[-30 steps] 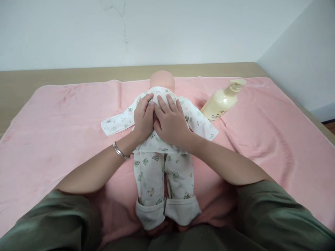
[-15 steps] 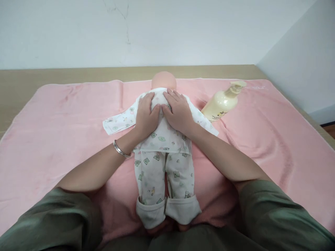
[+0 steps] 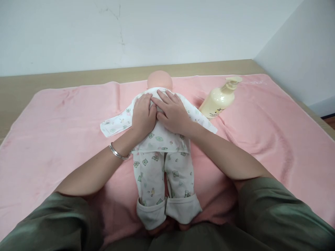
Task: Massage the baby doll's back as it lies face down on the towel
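A baby doll [image 3: 159,80] lies with its bald head away from me, its face not showing. It wears a white printed top [image 3: 162,142] and matching trousers [image 3: 150,174] with turned-up cuffs. My left hand [image 3: 143,115] rests flat on the left of the doll's upper body, a silver bangle [image 3: 117,152] at the wrist. On the right of the upper body lies my right hand [image 3: 172,112], fingers spread, its fingertips reaching close to my left hand. Both palms press on the cloth and grasp nothing.
A pink blanket [image 3: 65,118] covers most of the wooden surface [image 3: 15,83]. Beside the doll's right-hand sleeve a cream pump bottle [image 3: 219,99] leans at a tilt. A white wall [image 3: 65,35] rises behind, with another at the right.
My right hand has slid a little leftward across the doll's upper body, its fingers now nearer my left hand. The whole view has shifted and tilted slightly. The doll lies the same way.
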Tool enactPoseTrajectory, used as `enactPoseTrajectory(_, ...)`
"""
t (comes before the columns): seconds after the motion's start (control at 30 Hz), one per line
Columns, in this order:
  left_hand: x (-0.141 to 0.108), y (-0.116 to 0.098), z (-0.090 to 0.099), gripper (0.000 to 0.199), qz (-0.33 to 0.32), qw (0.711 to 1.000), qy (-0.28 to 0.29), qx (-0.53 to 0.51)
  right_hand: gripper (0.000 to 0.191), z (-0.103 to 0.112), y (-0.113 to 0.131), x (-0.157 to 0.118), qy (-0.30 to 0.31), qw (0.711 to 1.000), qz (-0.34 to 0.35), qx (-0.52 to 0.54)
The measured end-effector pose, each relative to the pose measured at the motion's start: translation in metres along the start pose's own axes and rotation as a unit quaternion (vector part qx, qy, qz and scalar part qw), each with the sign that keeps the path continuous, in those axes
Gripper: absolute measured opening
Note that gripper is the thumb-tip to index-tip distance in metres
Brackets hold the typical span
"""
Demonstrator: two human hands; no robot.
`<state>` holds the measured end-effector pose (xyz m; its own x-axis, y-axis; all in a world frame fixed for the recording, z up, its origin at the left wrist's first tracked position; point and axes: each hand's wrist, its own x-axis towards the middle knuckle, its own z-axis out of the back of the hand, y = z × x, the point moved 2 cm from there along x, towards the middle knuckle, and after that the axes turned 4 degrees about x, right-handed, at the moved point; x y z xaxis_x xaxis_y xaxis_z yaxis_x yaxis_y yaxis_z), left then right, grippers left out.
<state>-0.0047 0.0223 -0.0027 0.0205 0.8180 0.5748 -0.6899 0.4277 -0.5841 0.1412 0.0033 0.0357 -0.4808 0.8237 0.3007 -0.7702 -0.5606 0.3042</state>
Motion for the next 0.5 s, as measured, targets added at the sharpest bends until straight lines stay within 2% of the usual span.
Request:
enactPoseTrajectory(0.1,-0.002,0.0,-0.002,0.051,-0.011,1.0,-0.013,0.009,0.059,0.002,-0.004,0.003,0.005,1.0,0.0,0.009)
enactPoseTrajectory(0.3,-0.001,0.004,-0.004,0.046,-0.009,0.999,-0.034,-0.011,0.058,-0.002,-0.004,0.002,-0.022,1.0,-0.004,0.006)
enactPoseTrajectory(0.5,-0.002,0.0,-0.002,0.052,0.016,1.0,-0.02,-0.005,0.059,-0.008,-0.012,0.004,-0.048,0.998,-0.013,0.033)
